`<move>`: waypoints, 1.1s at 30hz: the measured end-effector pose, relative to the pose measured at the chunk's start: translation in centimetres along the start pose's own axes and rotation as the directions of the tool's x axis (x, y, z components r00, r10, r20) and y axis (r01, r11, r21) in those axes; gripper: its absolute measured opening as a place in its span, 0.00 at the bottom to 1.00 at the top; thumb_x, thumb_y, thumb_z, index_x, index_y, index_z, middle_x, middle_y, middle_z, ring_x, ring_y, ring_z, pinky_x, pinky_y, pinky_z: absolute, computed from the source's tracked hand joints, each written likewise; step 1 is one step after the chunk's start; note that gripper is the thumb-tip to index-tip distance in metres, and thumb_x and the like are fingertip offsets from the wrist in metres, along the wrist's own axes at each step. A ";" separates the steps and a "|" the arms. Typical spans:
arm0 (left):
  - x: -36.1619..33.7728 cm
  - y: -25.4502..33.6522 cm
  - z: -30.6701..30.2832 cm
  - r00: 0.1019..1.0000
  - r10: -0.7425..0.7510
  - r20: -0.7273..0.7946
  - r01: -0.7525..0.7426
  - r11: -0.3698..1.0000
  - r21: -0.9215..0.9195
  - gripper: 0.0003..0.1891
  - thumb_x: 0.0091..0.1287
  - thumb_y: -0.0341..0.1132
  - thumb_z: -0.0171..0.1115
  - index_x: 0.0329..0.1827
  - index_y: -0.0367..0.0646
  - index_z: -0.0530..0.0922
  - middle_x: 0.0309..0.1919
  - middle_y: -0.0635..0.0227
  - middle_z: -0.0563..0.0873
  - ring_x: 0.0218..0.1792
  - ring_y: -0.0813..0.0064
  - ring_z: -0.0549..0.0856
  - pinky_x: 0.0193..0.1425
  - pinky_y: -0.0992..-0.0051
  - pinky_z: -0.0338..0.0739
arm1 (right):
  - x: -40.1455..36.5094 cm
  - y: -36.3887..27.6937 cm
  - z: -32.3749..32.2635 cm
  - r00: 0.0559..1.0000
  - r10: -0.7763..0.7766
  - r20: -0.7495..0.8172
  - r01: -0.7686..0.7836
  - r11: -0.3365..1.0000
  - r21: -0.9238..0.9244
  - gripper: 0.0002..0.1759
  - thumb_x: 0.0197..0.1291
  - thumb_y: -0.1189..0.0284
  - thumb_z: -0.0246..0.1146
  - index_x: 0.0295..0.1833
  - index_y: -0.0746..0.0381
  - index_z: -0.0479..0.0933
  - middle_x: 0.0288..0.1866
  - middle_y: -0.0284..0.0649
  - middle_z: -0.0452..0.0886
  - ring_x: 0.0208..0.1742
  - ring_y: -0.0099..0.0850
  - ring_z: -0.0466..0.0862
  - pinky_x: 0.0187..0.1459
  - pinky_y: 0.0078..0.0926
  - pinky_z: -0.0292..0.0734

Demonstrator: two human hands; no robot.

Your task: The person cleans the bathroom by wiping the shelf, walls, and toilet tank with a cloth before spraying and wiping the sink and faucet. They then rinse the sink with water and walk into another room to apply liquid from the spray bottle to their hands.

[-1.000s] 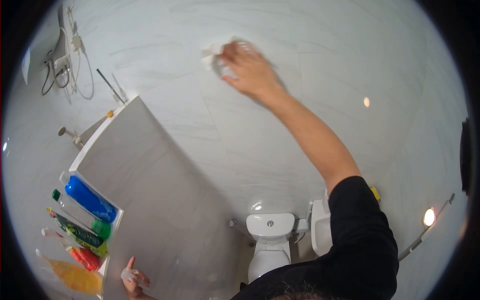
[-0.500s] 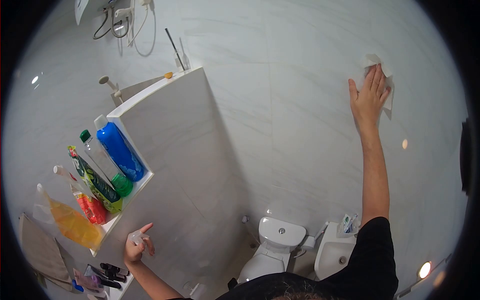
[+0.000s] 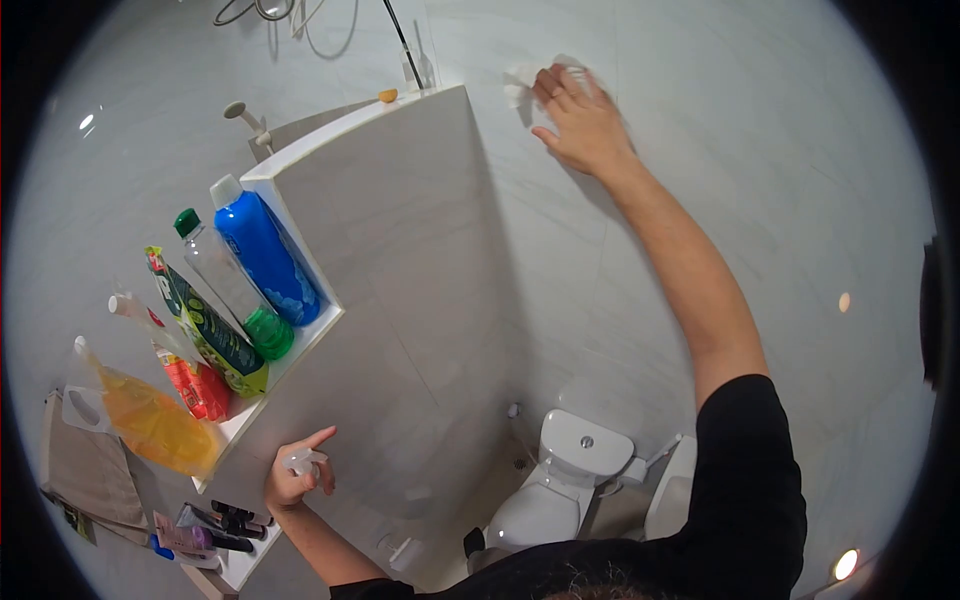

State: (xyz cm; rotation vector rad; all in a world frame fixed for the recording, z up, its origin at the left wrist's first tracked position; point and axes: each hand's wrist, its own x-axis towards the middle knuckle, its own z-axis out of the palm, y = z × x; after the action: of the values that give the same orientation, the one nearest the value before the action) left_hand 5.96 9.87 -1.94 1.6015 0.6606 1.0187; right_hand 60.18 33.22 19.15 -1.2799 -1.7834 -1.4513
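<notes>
My right hand (image 3: 588, 128) lies with fingers spread over a thin white tissue (image 3: 520, 88), pressing it on the pale marbled wall (image 3: 560, 260). The tissue's edges stick out past the fingertips. Low on the left, my left hand (image 3: 292, 480) has its fingers curled round a small whitish, translucent piece (image 3: 302, 460) that looks like a spray head. Its index finger points out to the right. What lies below that piece is hidden by the hand. Just above this hand is a corner shelf (image 3: 290, 372) with bottles and pouches.
On the shelf stand a blue bottle (image 3: 268, 258), a clear bottle with a green cap (image 3: 222, 262), a green pouch (image 3: 205, 325), a red pouch (image 3: 195, 385) and a yellow refill pouch (image 3: 155, 420). A partition (image 3: 390, 220) juts out beside it. Below are a toilet (image 3: 560, 480) and a washbasin (image 3: 672, 500).
My right hand has slid the tissue leftward and upward along the wall, closer to the partition. The view has shifted slightly. My left hand keeps the same grip by the shelf.
</notes>
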 end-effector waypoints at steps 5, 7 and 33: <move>-0.1 0.1 0.0 1.000 -0.013 0.007 0.013 1.000 0.014 0.51 0.56 0.58 0.75 0.70 0.22 0.66 0.16 0.62 0.80 0.17 0.73 0.80 0.23 0.76 0.73 | -5.3 -0.3 -1.3 0.990 -0.021 0.139 0.027 0.999 -0.046 0.26 0.69 0.60 0.57 0.68 0.61 0.72 0.72 0.31 0.72 0.78 0.28 0.61 0.79 0.38 0.53; -0.1 -0.3 -0.2 1.000 -0.021 -0.018 0.022 0.999 0.040 0.54 0.54 0.60 0.76 0.70 0.22 0.65 0.15 0.63 0.80 0.16 0.73 0.79 0.21 0.76 0.72 | -8.1 1.3 -2.8 0.979 -0.001 0.204 0.018 0.997 -0.079 0.24 0.70 0.62 0.57 0.67 0.61 0.73 0.70 0.31 0.74 0.78 0.29 0.63 0.78 0.39 0.55; 0.2 -0.5 -0.4 0.992 -0.094 -0.089 0.103 0.988 0.111 0.61 0.57 0.67 0.69 0.75 0.22 0.51 0.14 0.73 0.71 0.14 0.81 0.70 0.19 0.79 0.66 | -59.4 -1.2 -11.7 0.576 0.019 0.817 -0.147 0.986 0.081 0.19 0.68 0.70 0.52 0.63 0.56 0.76 0.73 0.37 0.70 0.76 0.30 0.66 0.77 0.41 0.58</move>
State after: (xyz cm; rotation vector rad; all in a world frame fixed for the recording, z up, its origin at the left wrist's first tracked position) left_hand 5.77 10.36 -2.30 1.6154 0.8611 0.9940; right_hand 82.61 1.56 -27.38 -2.1443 -2.2623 -0.6332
